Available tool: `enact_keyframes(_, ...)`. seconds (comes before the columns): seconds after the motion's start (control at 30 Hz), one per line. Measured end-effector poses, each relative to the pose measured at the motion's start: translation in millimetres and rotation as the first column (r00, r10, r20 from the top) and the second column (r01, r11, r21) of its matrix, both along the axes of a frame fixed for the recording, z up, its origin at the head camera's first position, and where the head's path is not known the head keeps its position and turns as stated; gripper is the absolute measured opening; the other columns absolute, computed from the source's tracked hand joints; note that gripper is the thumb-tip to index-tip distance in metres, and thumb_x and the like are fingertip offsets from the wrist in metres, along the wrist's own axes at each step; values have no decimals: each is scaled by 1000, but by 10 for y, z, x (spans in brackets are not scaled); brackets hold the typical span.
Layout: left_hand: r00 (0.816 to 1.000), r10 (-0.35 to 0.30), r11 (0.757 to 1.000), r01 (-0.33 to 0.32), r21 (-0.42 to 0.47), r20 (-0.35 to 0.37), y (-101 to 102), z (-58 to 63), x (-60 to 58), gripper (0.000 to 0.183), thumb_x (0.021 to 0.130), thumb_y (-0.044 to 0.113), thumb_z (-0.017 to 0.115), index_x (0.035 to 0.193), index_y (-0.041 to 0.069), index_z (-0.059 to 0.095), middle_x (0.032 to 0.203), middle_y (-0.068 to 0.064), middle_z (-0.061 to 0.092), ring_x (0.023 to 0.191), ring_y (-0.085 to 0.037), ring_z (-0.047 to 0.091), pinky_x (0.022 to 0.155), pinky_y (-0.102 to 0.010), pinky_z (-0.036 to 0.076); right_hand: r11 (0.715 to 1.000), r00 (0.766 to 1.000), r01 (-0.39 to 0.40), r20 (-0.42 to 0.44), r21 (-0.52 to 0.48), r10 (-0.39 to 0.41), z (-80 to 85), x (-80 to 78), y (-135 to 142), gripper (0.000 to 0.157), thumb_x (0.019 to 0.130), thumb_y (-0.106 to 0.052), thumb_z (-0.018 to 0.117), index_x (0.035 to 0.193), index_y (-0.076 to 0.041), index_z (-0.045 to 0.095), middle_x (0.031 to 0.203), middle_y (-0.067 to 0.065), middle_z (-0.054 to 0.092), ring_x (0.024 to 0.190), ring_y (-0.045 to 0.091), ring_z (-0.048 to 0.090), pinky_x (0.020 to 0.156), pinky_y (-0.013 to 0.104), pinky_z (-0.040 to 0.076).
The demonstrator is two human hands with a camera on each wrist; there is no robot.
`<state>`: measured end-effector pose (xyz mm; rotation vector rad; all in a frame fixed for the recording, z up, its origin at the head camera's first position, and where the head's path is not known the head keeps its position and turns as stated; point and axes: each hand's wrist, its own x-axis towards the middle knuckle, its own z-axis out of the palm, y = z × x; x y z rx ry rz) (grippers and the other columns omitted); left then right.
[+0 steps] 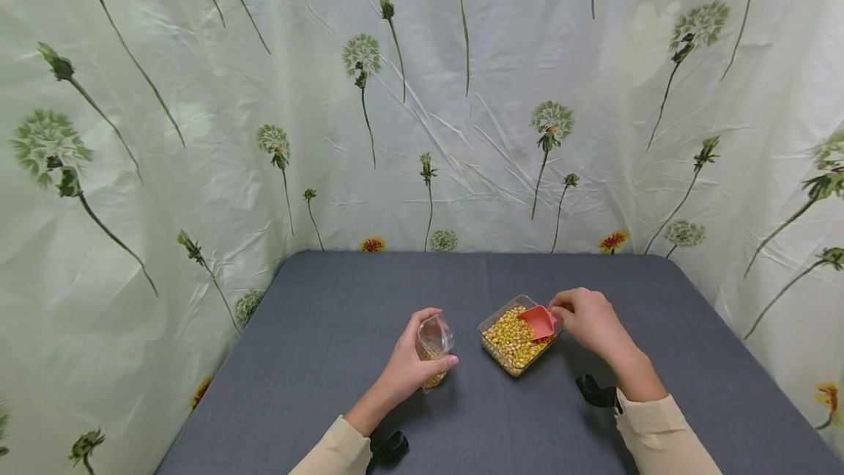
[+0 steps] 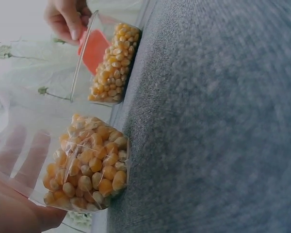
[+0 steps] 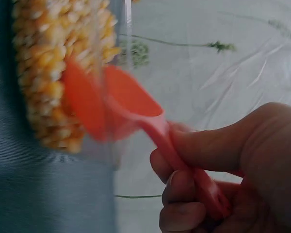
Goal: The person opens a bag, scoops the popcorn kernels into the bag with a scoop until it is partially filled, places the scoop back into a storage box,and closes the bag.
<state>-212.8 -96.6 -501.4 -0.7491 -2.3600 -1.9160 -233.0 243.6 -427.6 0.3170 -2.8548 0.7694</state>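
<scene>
my left hand (image 1: 410, 366) is gripping the clear pouch (image 1: 436, 334), fingers and thumb wrapping its sides. the pouch is holding corn kernels (image 2: 87, 167) in its lower part; whether its base is touching the grey table (image 1: 330, 358), i cannot tell. my right hand (image 1: 589, 321) is pinching the handle of the red scoop (image 1: 537, 322). the scoop's bowl is tilting into the clear box (image 1: 501, 311), its lip meeting the kernels there. the box is sitting on the table to the right of the pouch, near but apart.

caution: neither hand is steadying the box. if the scoop is catching on the wall, the box may be sliding or tipping. if the scoop is rising overfull or tilted, kernels may be spilling onto the table. if my left fingers are squeezing too hard, the thin pouch may be buckling and its mouth narrowing; too loosely, it may be toppling.
</scene>
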Motion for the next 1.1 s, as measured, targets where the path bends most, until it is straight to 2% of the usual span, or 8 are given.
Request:
enact_keyframes(0.13,1000,6,1000,-6,-4,12,-5,-10,16,74,84,24,85,143,34,41,125,5,58,118,-19,55,97,-48,43,994,991,2,133,-108,13,-146,-78,106,12,97,-10,66,95,-6,77,83,3,70,69,16,55,60,35,45)
enact_keyframes(0.3,1000,11,1000,-11,-7,23,-3,-11,22,76,84,18,84,144,35,40,125,5,58,119,-19,54,98,-51,41,973,983,-3,179,-231,45,-242,-121,200,13,98,-11,66,96,-3,76,82,5,68,71,19,56,61,36,45)
enact_keyframes(0.43,1000,13,1000,-12,-16,28,-7,-5,27,77,83,23,85,145,34,39,127,5,57,122,-20,52,100,-53,39,936,967,2,239,-351,87,-266,-133,273,18,99,-11,64,102,3,74,78,10,63,67,20,52,58,34,43)
enact_keyframes(0.57,999,21,999,-20,-33,42,-5,5,27,78,83,30,85,145,35,39,128,6,55,124,-20,50,101,-55,38,895,944,31,307,-446,121,-307,-176,358,23,101,-10,60,109,8,71,74,8,57,63,18,48,57,34,42)
enact_keyframes(0.73,999,27,998,-26,-48,25,-5,13,25,78,82,33,85,145,34,39,129,5,55,125,-20,50,101,-54,39,860,924,40,346,-508,162,-370,-238,447,25,103,-8,56,114,13,67,77,7,58,65,17,49,59,34,43)
enact_keyframes(0.83,999,23,999,-22,-44,24,-1,19,20,77,83,28,85,145,32,39,129,5,55,123,-20,51,101,-53,39,842,917,55,361,-537,171,-345,-220,455,27,102,-9,57,116,13,66,79,8,59,67,17,50,60,34,44)
enact_keyframes(1.0,999,20,999,-19,-32,38,8,31,24,76,83,17,84,144,31,40,128,4,56,123,-21,51,101,-53,38,811,914,79,368,-579,173,-290,-183,464,27,102,-10,59,117,11,66,82,9,60,68,17,51,61,34,45)
enact_keyframes(1.1,999,18,999,-17,-34,31,4,24,20,76,83,19,85,144,31,40,128,5,57,123,-20,51,101,-54,38,801,918,93,363,-591,161,-277,-191,482,27,101,-10,59,117,11,67,82,10,60,68,17,51,61,34,45)
